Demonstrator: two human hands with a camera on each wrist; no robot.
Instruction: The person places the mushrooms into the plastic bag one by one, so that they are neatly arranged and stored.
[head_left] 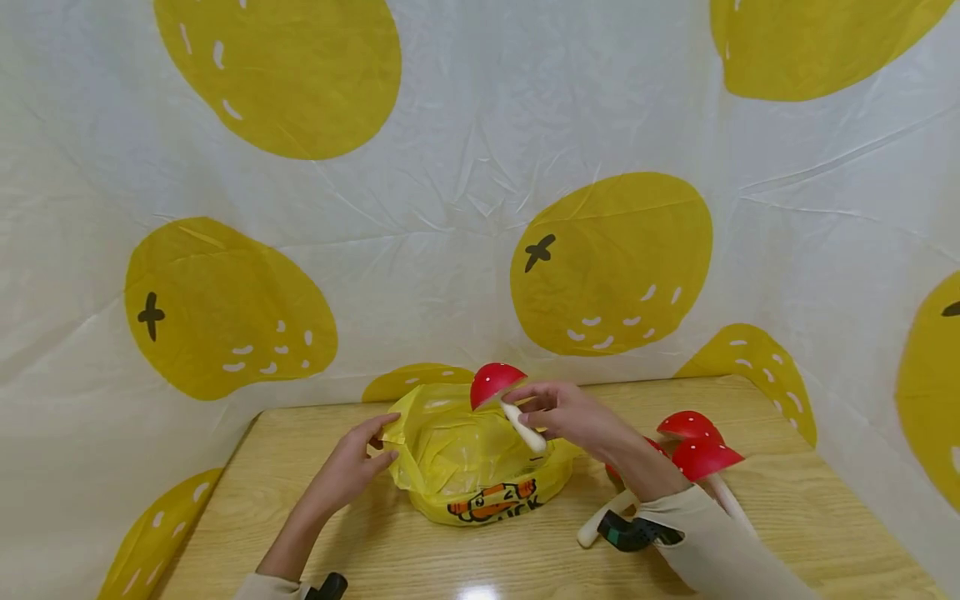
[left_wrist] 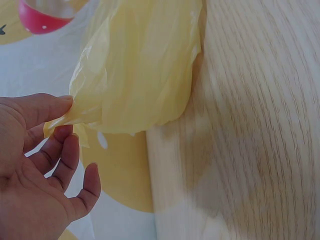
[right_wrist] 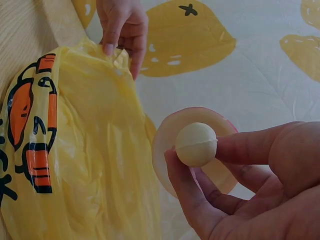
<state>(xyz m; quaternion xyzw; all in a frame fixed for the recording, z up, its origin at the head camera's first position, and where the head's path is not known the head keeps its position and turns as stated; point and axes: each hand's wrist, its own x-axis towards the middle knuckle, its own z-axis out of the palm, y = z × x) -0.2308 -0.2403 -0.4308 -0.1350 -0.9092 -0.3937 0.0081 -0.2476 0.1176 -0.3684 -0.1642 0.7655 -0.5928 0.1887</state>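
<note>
A yellow plastic bag [head_left: 480, 462] with a printed duck face lies on the table, its mouth spread open. At its left rim, my left hand [head_left: 356, 458] pinches the film between thumb and fingers, as the left wrist view shows. A toy mushroom [head_left: 497, 383] with a red, white-dotted cap and a cream stem is tilted above the bag. Thumb and fingers of my right hand [head_left: 558, 412] hold it by the stem [right_wrist: 196, 145]. The right wrist view looks at the stem's end, with the cap's underside behind it.
More red-capped mushrooms [head_left: 705, 458] lie on the right of the wooden table [head_left: 315, 483], partly hidden by my right forearm. One pale stem [head_left: 600, 521] points toward the bag. A white cloth [head_left: 420, 275] with yellow fruit prints hangs behind and along the sides.
</note>
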